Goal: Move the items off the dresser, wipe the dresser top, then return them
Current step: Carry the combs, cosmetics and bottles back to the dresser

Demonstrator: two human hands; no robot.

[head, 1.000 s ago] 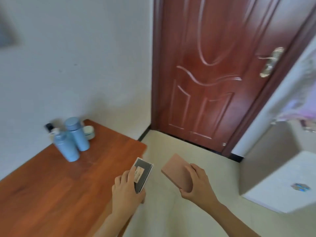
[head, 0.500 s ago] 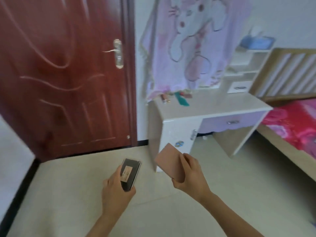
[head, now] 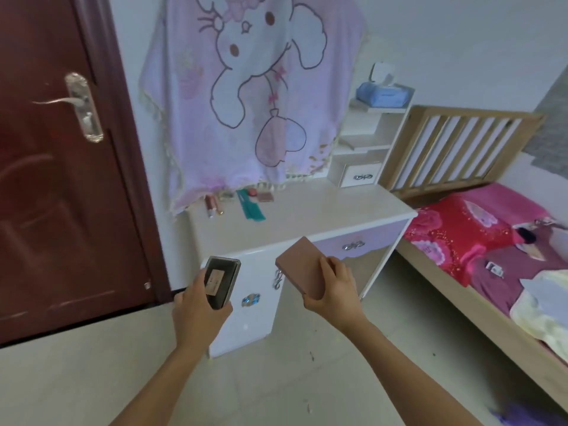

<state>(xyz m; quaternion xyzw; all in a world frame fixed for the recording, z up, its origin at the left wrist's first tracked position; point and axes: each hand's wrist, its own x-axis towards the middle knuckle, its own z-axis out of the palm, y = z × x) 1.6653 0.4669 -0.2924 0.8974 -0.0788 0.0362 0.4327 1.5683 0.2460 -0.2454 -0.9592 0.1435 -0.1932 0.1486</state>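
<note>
Pink case (head: 302, 269) is sitting in your right hand (head: 333, 289), fingers curling round its lower corner. Your left hand (head: 196, 305) is clamping the dark box (head: 219, 278). You're holding both just in front of the white dresser (head: 307, 216). They're looking light, stiff and a bit slick, so I'd be gripping the long edges.

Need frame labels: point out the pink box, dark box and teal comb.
pink box (head: 301, 265): head view, flat top face.
dark box (head: 224, 278): head view, dark front face.
teal comb (head: 250, 207): head view, mid-length.

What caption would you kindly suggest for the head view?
Left hand holds a dark box, right hand a pink case, facing the white vanity desk.
</note>
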